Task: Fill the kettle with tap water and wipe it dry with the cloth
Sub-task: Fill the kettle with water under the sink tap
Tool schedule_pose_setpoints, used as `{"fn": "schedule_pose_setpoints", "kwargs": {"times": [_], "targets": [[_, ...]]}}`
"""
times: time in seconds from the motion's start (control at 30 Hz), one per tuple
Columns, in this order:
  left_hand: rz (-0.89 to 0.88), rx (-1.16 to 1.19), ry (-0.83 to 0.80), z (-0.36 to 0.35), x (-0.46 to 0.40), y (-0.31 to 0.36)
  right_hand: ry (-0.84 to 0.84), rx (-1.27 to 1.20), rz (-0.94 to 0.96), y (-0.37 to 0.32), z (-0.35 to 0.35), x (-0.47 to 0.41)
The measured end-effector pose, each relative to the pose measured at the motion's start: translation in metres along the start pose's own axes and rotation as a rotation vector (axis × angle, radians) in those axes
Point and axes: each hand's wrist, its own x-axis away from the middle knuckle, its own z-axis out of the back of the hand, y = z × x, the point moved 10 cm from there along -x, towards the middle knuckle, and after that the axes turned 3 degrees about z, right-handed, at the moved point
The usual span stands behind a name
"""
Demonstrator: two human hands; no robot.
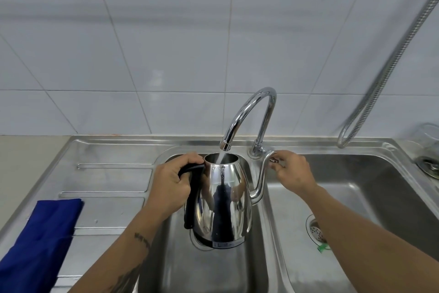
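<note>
A shiny steel kettle [222, 200] with a black handle and a thin curved spout is held upright over the left sink basin [213, 269]. My left hand [174, 182] grips the black handle. The kettle's mouth is open, and a stream of water [221, 157] runs into it from the chrome tap [251, 112]. My right hand [292, 171] is to the right of the tap's base, fingers pinched on a small metal lever close to the spout's top bend. A folded blue cloth [45, 233] lies on the draining board at the left.
The right basin [370, 197] has a strainer drain [317, 231]. A flexible metal hose [389, 67] hangs down the tiled wall at right. A glass object [430, 143] sits at the far right rim. A ridged draining board [111, 188] is on the left.
</note>
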Motion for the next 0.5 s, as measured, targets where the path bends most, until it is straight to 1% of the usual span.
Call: {"fn": "schedule_pose_setpoints", "kwargs": {"times": [0.17, 0.27, 0.33, 0.43, 0.5], "targets": [[-0.008, -0.024, 0.007, 0.0, -0.002, 0.002, -0.003, 0.025, 0.037, -0.006, 0.006, -0.004], [-0.012, -0.031, 0.013, 0.002, 0.0, 0.003, 0.027, -0.07, 0.02, -0.011, 0.016, -0.018], [-0.021, -0.032, 0.011, 0.003, 0.002, 0.004, 0.05, -0.145, -0.03, -0.012, 0.024, -0.029], [-0.038, -0.03, 0.008, 0.006, 0.004, 0.006, 0.071, -0.245, -0.159, 0.001, 0.029, -0.048], [-0.049, -0.042, 0.024, 0.009, 0.006, 0.006, 0.067, -0.269, -0.193, 0.009, 0.027, -0.059]]}}
